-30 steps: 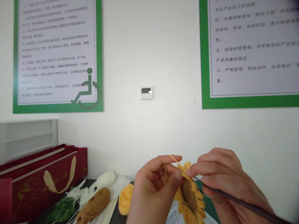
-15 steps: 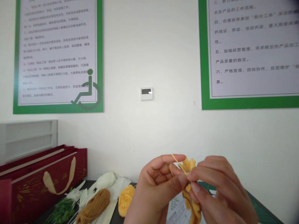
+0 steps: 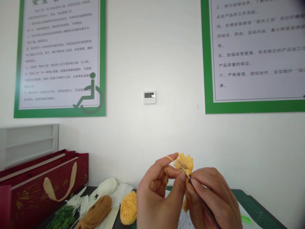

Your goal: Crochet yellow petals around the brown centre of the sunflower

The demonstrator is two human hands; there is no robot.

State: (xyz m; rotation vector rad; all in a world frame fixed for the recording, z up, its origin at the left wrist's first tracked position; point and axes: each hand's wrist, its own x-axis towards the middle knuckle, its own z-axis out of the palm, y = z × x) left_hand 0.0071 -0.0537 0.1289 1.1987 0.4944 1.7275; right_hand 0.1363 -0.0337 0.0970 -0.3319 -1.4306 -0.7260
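Note:
A yellow crocheted piece (image 3: 185, 161) with a ruffled edge is pinched between the thumb and fingers of my left hand (image 3: 162, 190). Over my left index finger runs a strand of yellow yarn (image 3: 169, 158) that leads to the piece. My right hand (image 3: 214, 194) grips a crochet hook (image 3: 202, 203) with a dark handle, and its thin metal tip lies against the yellow stitches. The lower part of the piece hangs down between my hands, partly hidden by the fingers.
A yellow yarn ball (image 3: 128, 208), a brown skein (image 3: 96, 213), a white skein (image 3: 107, 186) and green yarn (image 3: 61, 218) lie left of my hands. Dark red gift bags (image 3: 47, 190) stand at the far left. A green cutting mat (image 3: 252, 203) and papers lie at right.
Both hands have shifted slightly left, and my right hand has turned so that the crochet hook shows. More of the ruffled yellow top is visible above the fingers.

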